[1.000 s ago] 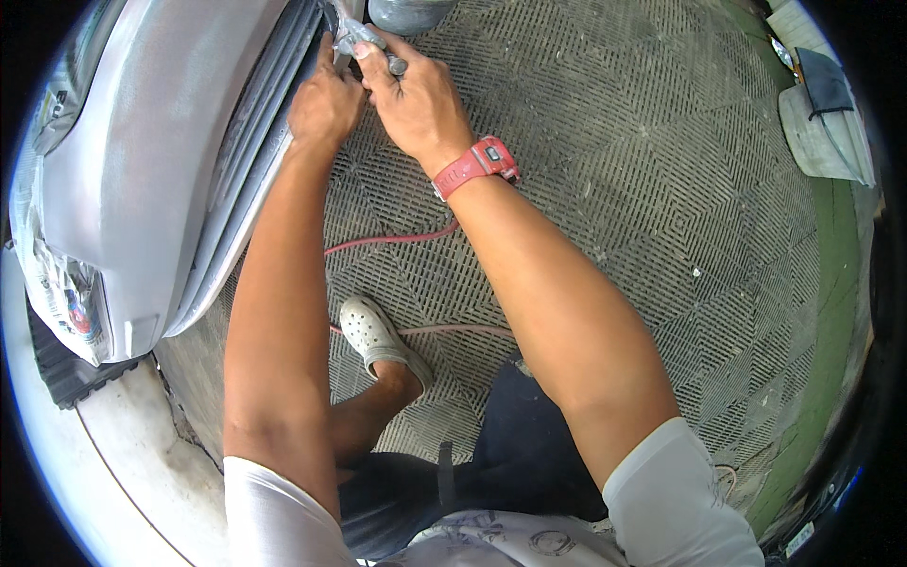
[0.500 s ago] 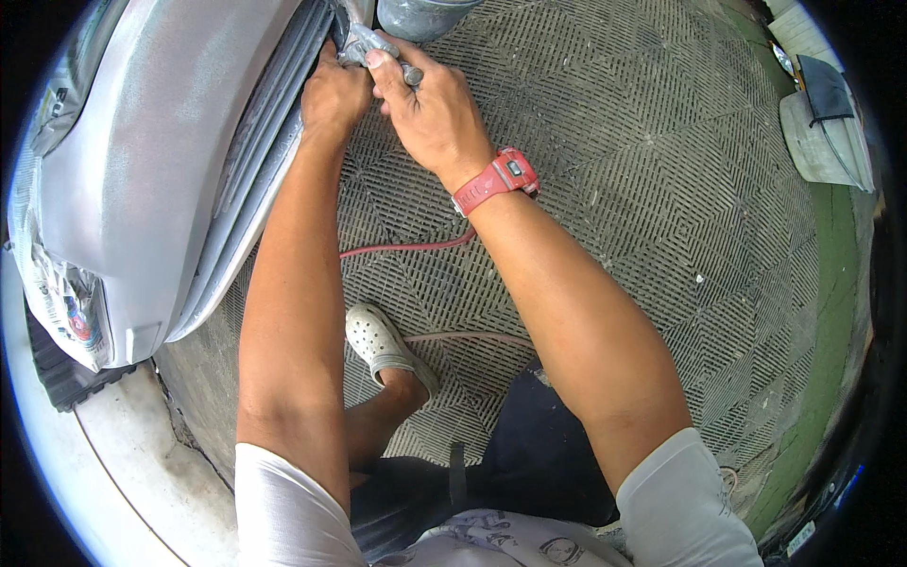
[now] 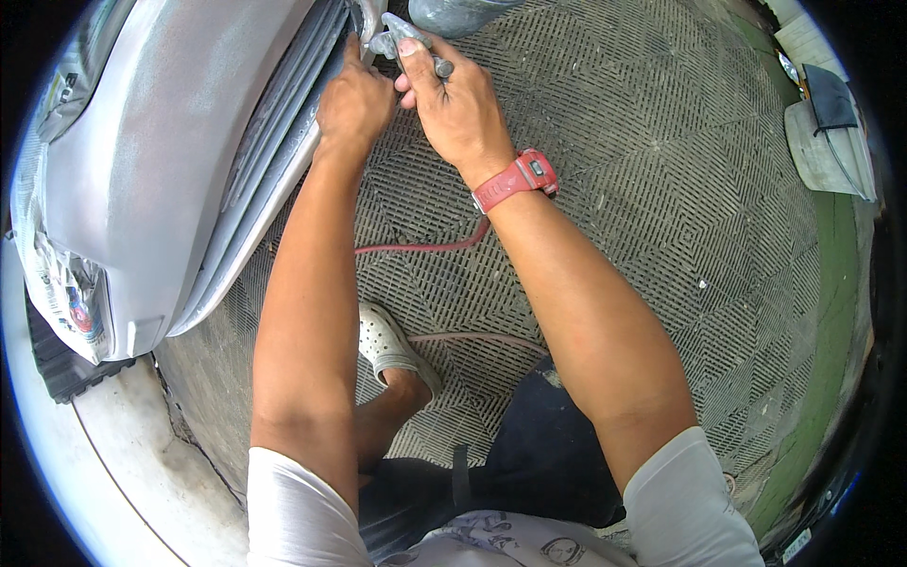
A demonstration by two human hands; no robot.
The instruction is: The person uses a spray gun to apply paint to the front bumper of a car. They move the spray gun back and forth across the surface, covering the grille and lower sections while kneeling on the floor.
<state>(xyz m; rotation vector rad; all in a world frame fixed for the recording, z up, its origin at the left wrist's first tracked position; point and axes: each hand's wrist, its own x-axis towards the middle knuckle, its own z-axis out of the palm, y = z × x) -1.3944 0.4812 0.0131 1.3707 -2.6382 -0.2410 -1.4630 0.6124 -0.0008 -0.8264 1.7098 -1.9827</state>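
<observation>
A grey-white car bumper point(image 3: 151, 161) with a dark slatted grille point(image 3: 283, 113) fills the upper left. My left hand point(image 3: 357, 106) is at the edge of the grille, its index finger stretched out against the bumper and the other fingers bent. Nothing shows in that hand. Beside it, my right hand point(image 3: 458, 104) is closed around a grey gun-like tool point(image 3: 404, 36) with a round knob on its end, the thumb on top. Its exact kind is hard to make out, as the fingers hide much of it.
A grey bucket point(image 3: 463, 14) stands beyond my hands. A red hose point(image 3: 425, 248) crosses the patterned floor mat point(image 3: 642, 208) under my right forearm. Printed paper point(image 3: 66, 293) covers the bumper's near end. At the right stands a whitish container point(image 3: 822, 156) with a dark cloth point(image 3: 829, 94).
Both hands have shifted slightly right and toward me in the picture, the tool with them. My left index finger, less visible before, now shows stretched out along the bumper's edge.
</observation>
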